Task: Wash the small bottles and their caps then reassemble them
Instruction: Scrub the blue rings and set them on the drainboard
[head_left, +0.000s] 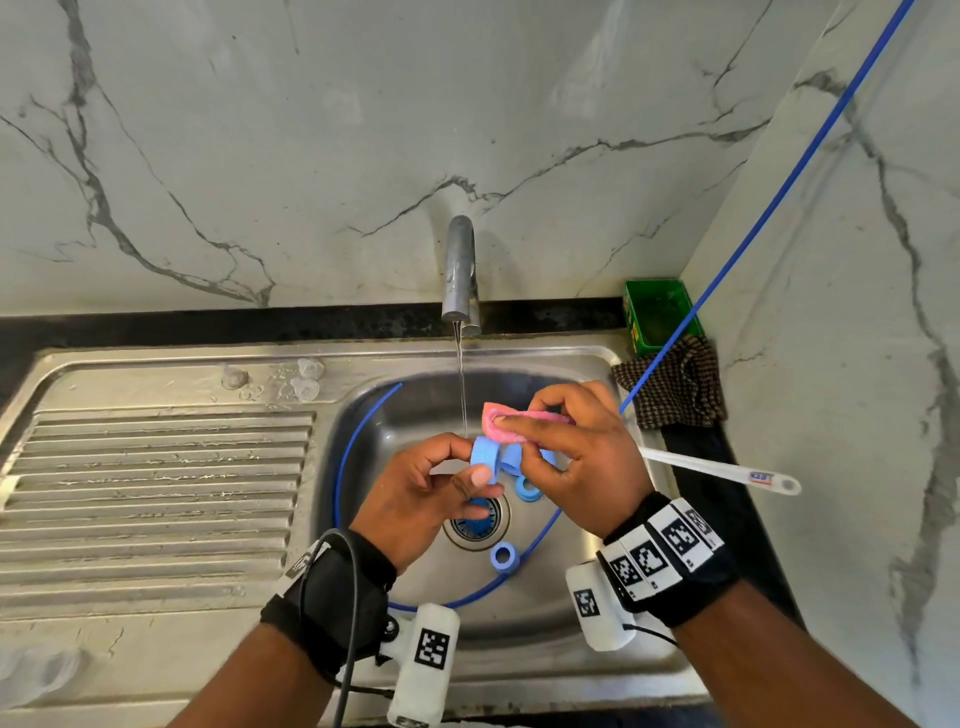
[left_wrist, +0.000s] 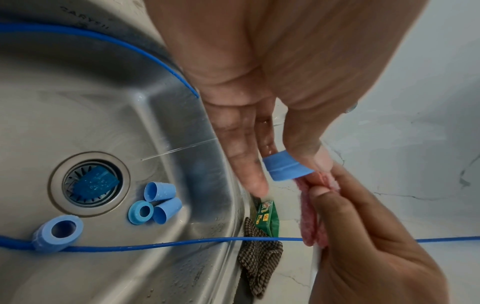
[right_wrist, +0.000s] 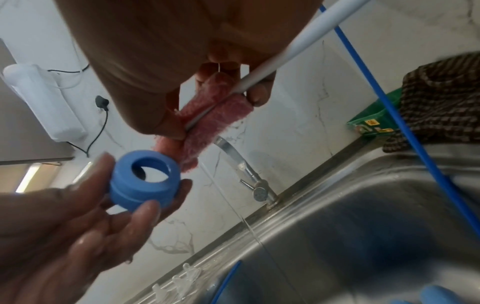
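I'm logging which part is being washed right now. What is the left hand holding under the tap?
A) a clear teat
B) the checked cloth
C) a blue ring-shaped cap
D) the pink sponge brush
C: the left hand pinches a blue ring cap between thumb and fingers, while the right hand holds the pink sponge brush next to it.

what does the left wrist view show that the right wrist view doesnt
Only the left wrist view shows the sink floor: the drain strainer with a blue piece on it, two blue cone caps and two more blue rings lying loose. Only the right wrist view shows the tap and the clear teats on the sink edge. Both show the left hand holding a blue ring and the right hand pinching the pink brush.
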